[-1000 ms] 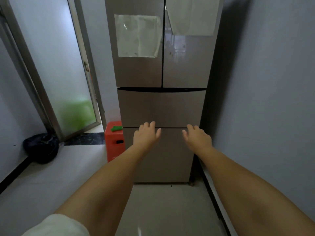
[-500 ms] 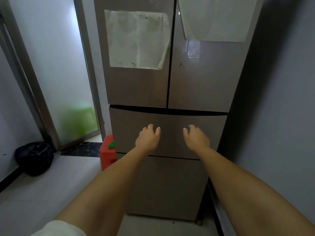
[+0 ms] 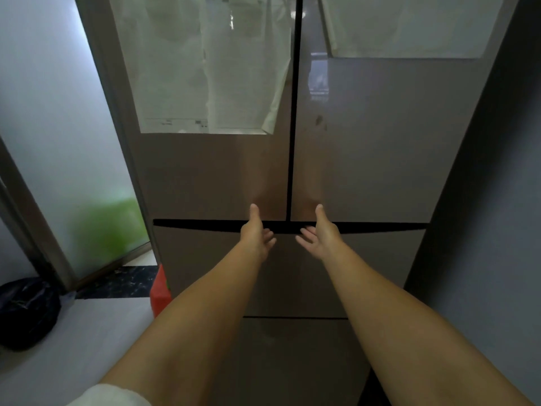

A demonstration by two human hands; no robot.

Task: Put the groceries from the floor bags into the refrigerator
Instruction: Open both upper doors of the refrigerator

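Observation:
A tall bronze refrigerator [image 3: 366, 159] fills the view, its two upper doors and both lower drawers closed. My left hand [image 3: 257, 230] reaches toward the bottom edge of the left upper door, palm turned inward, thumb up, fingers relaxed. My right hand [image 3: 320, 232] mirrors it below the right upper door. Both hands are at the dark gap between the doors and the top drawer, and hold nothing. Whether the fingers touch the door edges is unclear. No grocery bags are in sight.
Paper sheets [image 3: 205, 68] hang on the left door and another sheet [image 3: 409, 24] on the right door. A red box [image 3: 159, 291] stands left of the fridge. A black bag [image 3: 26, 312] lies on the floor by a frosted glass door [image 3: 58, 127]. A grey wall [image 3: 497, 200] is close on the right.
I have moved closer to the refrigerator. Both hands rose from the drawer fronts to the gap under the upper doors and turned from palms down to palms facing each other.

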